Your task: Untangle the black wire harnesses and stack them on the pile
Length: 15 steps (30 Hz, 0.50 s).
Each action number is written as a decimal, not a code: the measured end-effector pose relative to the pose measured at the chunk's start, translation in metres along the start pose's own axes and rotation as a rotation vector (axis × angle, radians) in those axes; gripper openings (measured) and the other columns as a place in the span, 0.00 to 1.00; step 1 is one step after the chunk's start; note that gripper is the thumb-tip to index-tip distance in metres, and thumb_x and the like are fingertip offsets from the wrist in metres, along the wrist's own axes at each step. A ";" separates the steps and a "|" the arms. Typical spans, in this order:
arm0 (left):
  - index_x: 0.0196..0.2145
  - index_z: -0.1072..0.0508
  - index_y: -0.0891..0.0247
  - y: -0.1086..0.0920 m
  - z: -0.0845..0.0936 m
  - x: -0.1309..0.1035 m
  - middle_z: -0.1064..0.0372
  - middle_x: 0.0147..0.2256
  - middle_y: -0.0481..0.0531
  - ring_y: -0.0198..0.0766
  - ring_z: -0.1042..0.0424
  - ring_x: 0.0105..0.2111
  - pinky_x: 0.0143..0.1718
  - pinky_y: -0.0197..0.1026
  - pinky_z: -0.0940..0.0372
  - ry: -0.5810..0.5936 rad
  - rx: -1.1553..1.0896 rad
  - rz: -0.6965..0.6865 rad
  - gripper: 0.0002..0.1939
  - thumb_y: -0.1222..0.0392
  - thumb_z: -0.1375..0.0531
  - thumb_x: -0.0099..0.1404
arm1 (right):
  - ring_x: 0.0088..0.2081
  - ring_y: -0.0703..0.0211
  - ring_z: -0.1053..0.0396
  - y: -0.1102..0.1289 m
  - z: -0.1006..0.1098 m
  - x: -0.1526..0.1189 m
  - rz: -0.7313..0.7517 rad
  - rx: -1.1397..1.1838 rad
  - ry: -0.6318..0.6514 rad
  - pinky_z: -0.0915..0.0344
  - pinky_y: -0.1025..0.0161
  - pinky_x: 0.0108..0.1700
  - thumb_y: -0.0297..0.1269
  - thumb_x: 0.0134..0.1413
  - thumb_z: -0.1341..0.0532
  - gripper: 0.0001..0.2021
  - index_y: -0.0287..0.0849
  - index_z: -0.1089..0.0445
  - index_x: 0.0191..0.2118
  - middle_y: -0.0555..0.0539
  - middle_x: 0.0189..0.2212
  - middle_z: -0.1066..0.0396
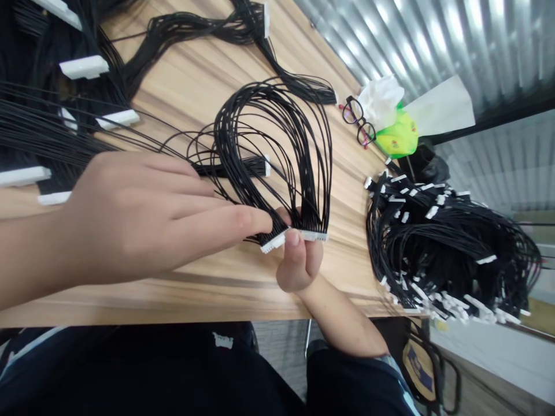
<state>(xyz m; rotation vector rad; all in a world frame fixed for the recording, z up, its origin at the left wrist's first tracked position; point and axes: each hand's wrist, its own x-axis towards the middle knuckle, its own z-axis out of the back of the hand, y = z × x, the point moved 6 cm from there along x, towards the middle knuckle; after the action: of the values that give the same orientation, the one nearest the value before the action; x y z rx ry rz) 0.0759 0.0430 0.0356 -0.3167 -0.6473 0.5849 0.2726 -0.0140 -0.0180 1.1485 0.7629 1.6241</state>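
A bundle of black wires (pixel 225 130) rises in a loop above the wooden table, its two ends meeting at white connectors. My right hand (pixel 299 266) pinches where the left connector (pixel 274 241) and the right connector (pixel 318 236) meet, its thumb in front and a fingertip behind. My left hand (pixel 151 214) reaches in from the left, back up, fingers close together. Its index fingertip rests on the wires just behind the left connector; its thumb is hidden beneath.
More black harnesses with white connectors (pixel 84 67) cover the left side of the table (pixel 195 294). Another harness (pixel 186 29) stretches across the back. Glasses (pixel 359 121), white tissue (pixel 381 101) and a green packet (pixel 399 136) lie back right. A large harness pile (pixel 437 242) fills the right.
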 end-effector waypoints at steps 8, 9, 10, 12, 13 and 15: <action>0.57 0.26 0.49 -0.012 0.002 -0.002 0.23 0.35 0.41 0.37 0.24 0.35 0.39 0.45 0.37 -0.003 0.229 -0.275 0.29 0.64 0.62 0.75 | 0.31 0.51 0.25 0.007 0.001 0.007 -0.096 0.097 0.037 0.23 0.52 0.36 0.56 0.74 0.52 0.23 0.51 0.27 0.35 0.47 0.28 0.27; 0.56 0.26 0.47 -0.012 0.003 0.000 0.23 0.36 0.41 0.37 0.24 0.36 0.38 0.44 0.37 0.030 0.213 -0.295 0.29 0.65 0.62 0.75 | 0.30 0.52 0.25 0.008 0.000 0.008 -0.101 0.088 0.034 0.23 0.53 0.35 0.55 0.74 0.51 0.22 0.51 0.28 0.35 0.47 0.28 0.27; 0.56 0.25 0.45 -0.011 0.004 0.002 0.22 0.38 0.40 0.37 0.23 0.38 0.37 0.43 0.37 0.062 0.182 -0.305 0.29 0.65 0.61 0.76 | 0.30 0.53 0.26 0.009 0.000 0.008 -0.103 0.077 0.029 0.24 0.53 0.35 0.53 0.74 0.50 0.21 0.50 0.28 0.34 0.47 0.28 0.27; 0.55 0.24 0.43 -0.007 0.006 0.008 0.22 0.43 0.40 0.37 0.23 0.40 0.34 0.42 0.38 0.099 0.104 -0.300 0.27 0.64 0.59 0.77 | 0.28 0.55 0.27 0.012 0.000 0.009 -0.089 0.052 0.015 0.27 0.55 0.32 0.51 0.74 0.49 0.19 0.49 0.29 0.34 0.49 0.27 0.28; 0.54 0.24 0.43 -0.005 0.006 0.012 0.23 0.45 0.40 0.37 0.24 0.40 0.34 0.41 0.38 0.106 0.074 -0.281 0.25 0.62 0.58 0.79 | 0.28 0.56 0.28 0.014 0.000 0.010 -0.076 0.036 0.010 0.29 0.56 0.31 0.49 0.74 0.48 0.18 0.49 0.30 0.34 0.49 0.26 0.29; 0.51 0.23 0.45 0.000 0.003 0.020 0.25 0.47 0.43 0.39 0.26 0.40 0.35 0.42 0.37 0.131 0.049 -0.224 0.24 0.59 0.58 0.80 | 0.26 0.57 0.30 0.016 0.000 0.010 -0.055 0.000 0.000 0.32 0.58 0.29 0.48 0.74 0.47 0.17 0.49 0.31 0.34 0.50 0.25 0.30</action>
<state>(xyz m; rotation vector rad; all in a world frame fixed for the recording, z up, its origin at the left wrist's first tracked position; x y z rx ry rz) 0.0867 0.0553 0.0472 -0.2301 -0.5325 0.3614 0.2661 -0.0104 -0.0004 1.1176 0.7881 1.5782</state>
